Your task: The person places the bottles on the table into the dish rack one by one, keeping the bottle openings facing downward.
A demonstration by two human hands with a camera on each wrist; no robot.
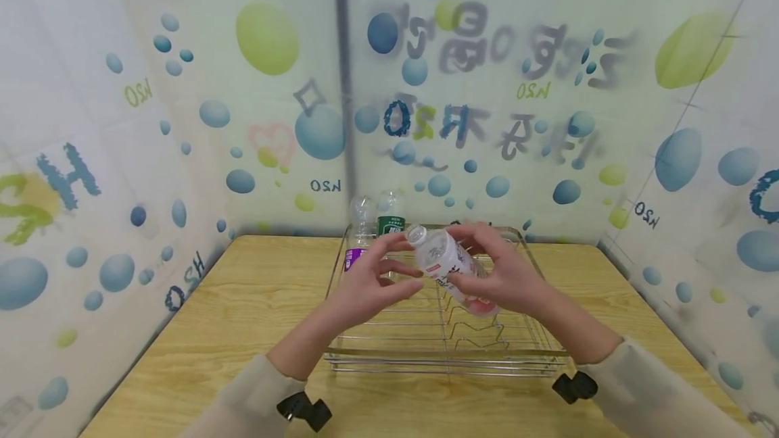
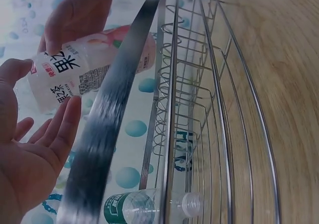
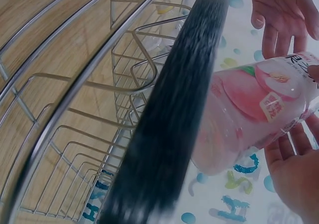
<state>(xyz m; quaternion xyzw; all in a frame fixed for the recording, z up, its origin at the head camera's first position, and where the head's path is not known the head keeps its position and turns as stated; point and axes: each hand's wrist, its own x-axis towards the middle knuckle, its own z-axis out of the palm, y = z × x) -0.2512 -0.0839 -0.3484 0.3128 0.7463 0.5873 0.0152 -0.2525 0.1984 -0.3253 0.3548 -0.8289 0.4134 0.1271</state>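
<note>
A clear plastic bottle with a white label and pink peach pictures is tilted above the wire rack, its neck toward the upper left. My right hand grips its body, thumb on the near side. In the right wrist view the peach side of the bottle and its base face the camera. My left hand is beside the neck end, fingers spread and loosely bent. From the left wrist view, the left hand has its thumb right at the label's edge and its palm facing the bottle.
Below the hands, a metal wire rack stands on the wooden table. In its back left corner are a purple-labelled bottle and a green-labelled bottle, both upright. A patterned curtain surrounds the table at the back and sides.
</note>
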